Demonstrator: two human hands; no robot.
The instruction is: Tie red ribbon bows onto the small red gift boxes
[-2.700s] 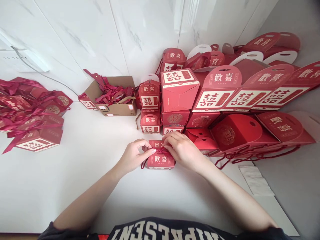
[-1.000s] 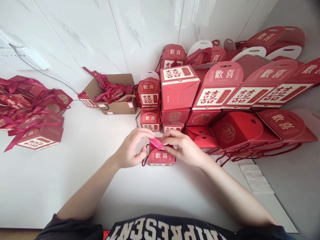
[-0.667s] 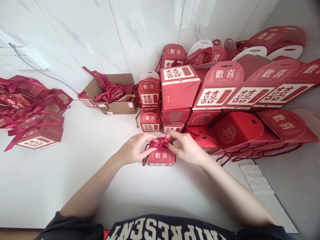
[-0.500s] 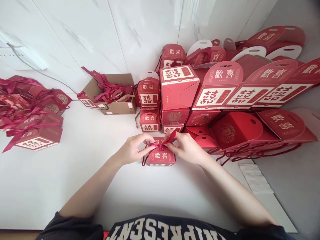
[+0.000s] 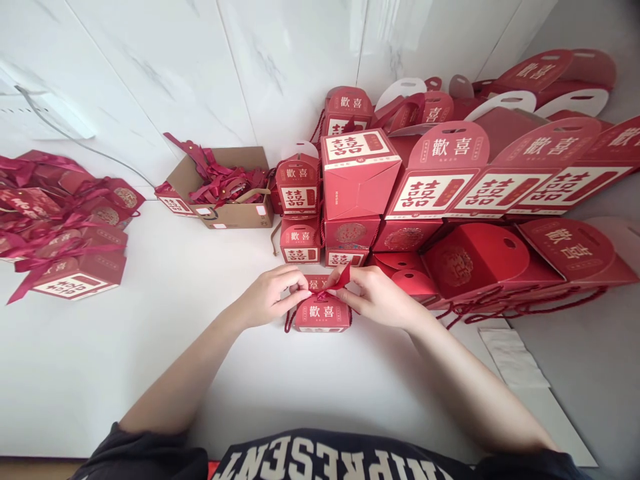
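A small red gift box [image 5: 322, 315] with cream characters sits on the white table [image 5: 150, 333] in front of me. A dark red ribbon [image 5: 331, 285] crosses its top. My left hand [image 5: 273, 297] pinches the ribbon at the box's left top edge. On the other side, my right hand [image 5: 377, 298] pinches the ribbon's right end, which sticks up between the fingers. Both hands rest against the box.
Stacked red gift boxes [image 5: 430, 193] fill the back right, with cord handles trailing on the table. A brown cardboard box of red ribbons [image 5: 227, 190] stands at the back. Ribbon-tied boxes [image 5: 65, 227] pile at the left. A white paper slip [image 5: 513, 367] lies right.
The ribbon went from a flat strip held above the box to a gathered knot on its top. My hands have drawn in close at either side of it.
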